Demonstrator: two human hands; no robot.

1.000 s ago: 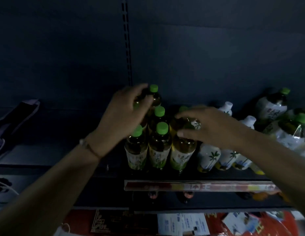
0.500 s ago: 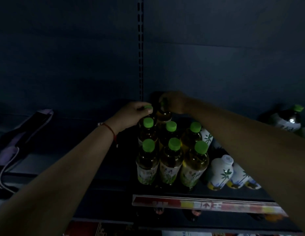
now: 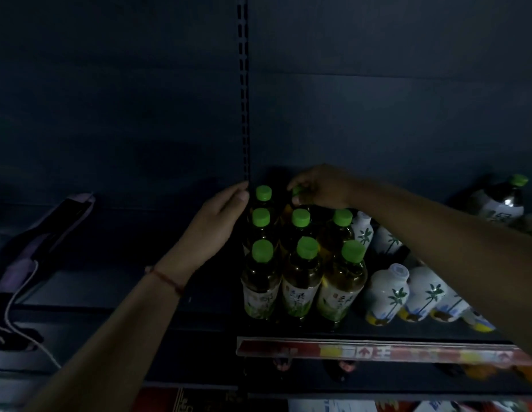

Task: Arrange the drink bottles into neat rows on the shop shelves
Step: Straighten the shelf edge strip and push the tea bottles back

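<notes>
Dim shelf (image 3: pixel 199 295) | right fingers (image 3: pixel 300 199) pinch bottle cap (image 3: pixel 296 191) | left fingers (image 3: pixel 238 194) straight

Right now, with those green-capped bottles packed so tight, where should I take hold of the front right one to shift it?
Grip the front right bottle at its green cap and neck, coming from above. Its body is crowded by neighbours on both sides; only the upright top stands clear.

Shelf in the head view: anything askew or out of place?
Yes. The white palm-print bottles lean at mixed angles beside the upright green-capped bottles, and another green-capped bottle far right sits tilted, apart from the block.
</notes>
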